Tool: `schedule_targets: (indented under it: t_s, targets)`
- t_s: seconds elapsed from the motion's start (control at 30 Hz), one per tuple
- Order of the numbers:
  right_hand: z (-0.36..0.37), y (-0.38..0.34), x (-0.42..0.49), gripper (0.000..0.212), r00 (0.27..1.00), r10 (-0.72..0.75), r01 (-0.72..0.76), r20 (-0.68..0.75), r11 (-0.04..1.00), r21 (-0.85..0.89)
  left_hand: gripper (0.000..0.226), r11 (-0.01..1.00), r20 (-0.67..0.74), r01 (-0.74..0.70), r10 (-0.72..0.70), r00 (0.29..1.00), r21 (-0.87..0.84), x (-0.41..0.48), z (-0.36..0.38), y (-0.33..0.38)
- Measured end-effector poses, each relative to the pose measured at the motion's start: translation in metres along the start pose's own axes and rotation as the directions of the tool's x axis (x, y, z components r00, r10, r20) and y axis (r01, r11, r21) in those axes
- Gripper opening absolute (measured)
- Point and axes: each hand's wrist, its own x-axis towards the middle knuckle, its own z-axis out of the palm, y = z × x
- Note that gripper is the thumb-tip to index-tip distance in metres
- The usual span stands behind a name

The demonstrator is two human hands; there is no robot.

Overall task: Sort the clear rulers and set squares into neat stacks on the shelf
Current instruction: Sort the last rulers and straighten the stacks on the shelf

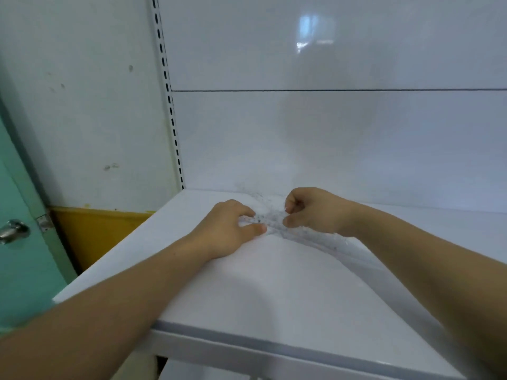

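Note:
A bundle of clear rulers and set squares (270, 219) with fine black markings lies on the white shelf (274, 283), near its back. They are blurred and hard to tell apart; one long clear ruler (326, 244) runs toward the right front. My left hand (227, 229) grips the bundle's left end between curled fingers and thumb. My right hand (315, 211) pinches its right side, fingers curled above and thumb below. Both forearms reach in from the lower corners.
The shelf's glossy white back panel (329, 133) rises right behind the hands. A slotted upright (170, 105) stands at the left back corner. Left of the shelf are a white wall, a yellow band (93, 231) and a green door with a metal handle (13, 230).

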Motion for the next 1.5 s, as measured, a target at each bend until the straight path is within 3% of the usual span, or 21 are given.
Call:
schedule_targets:
  t_s: [0.07, 0.17, 0.33, 0.47, 0.57, 0.67, 0.77, 0.87, 1.0, 1.2, 1.5]
  targets:
    - [0.003, -0.010, -0.004, 0.021, 1.000, -0.015, 0.015, -0.002, 0.989, 0.145, 0.029, 0.958, -0.012, 0.046, -0.052, 0.999, -0.284, -0.001, -0.003, 0.007]
    - [0.013, -0.024, -0.010, 0.019, 0.999, -0.049, 0.053, -0.022, 0.978, 0.201, 0.002, 0.774, 0.045, 0.097, -0.089, 0.995, -0.626, -0.001, -0.010, 0.013]
    - [0.005, -0.030, -0.029, 0.006, 0.953, -0.034, 0.016, -0.301, 0.998, -0.061, 0.015, 0.606, 0.122, 0.214, -0.190, 0.974, -0.766, -0.008, -0.021, 0.003]
    - [-0.008, -0.021, -0.059, 0.014, 0.940, 0.050, -0.139, -0.339, 0.959, -0.245, 0.031, 0.665, 0.169, 0.227, -0.151, 0.974, -0.712, -0.012, -0.025, -0.004]
    - [-0.004, -0.006, -0.083, 0.031, 0.934, 0.134, -0.279, -0.330, 0.853, -0.441, 0.019, 0.789, 0.250, 0.179, -0.033, 0.968, -0.588, -0.017, -0.020, -0.006]
    - [0.001, 0.007, -0.111, 0.052, 0.919, 0.240, -0.370, -0.312, 0.799, -0.475, 0.038, 0.972, 0.213, -0.055, 0.105, 0.971, -0.231, -0.019, -0.017, -0.007]
    - [0.001, 0.015, -0.141, 0.059, 0.898, 0.249, -0.411, -0.363, 0.770, -0.488, 0.040, 0.974, 0.205, -0.224, 0.224, 0.953, -0.023, -0.029, -0.013, 0.007]
    - [-0.007, 0.023, -0.171, 0.057, 0.882, 0.205, -0.411, -0.424, 0.775, -0.481, 0.047, 0.975, 0.230, -0.221, 0.217, 0.949, -0.005, -0.035, -0.004, 0.020]
    - [-0.033, 0.040, -0.215, 0.060, 0.856, 0.190, -0.439, -0.481, 0.757, -0.483, 0.041, 0.961, 0.127, -0.271, 0.277, 0.953, -0.058, -0.039, 0.003, 0.057]
    - [-0.097, 0.066, -0.305, 0.050, 0.750, 0.127, -0.519, -0.649, 0.721, -0.459, 0.034, 0.882, -0.026, -0.405, 0.411, 0.911, -0.241, -0.049, 0.024, 0.169]
    - [-0.190, 0.128, -0.448, 0.048, 0.651, 0.165, -0.650, -0.741, 0.625, -0.433, 0.038, 0.830, -0.038, -0.474, 0.485, 0.874, -0.294, -0.055, 0.109, 0.339]
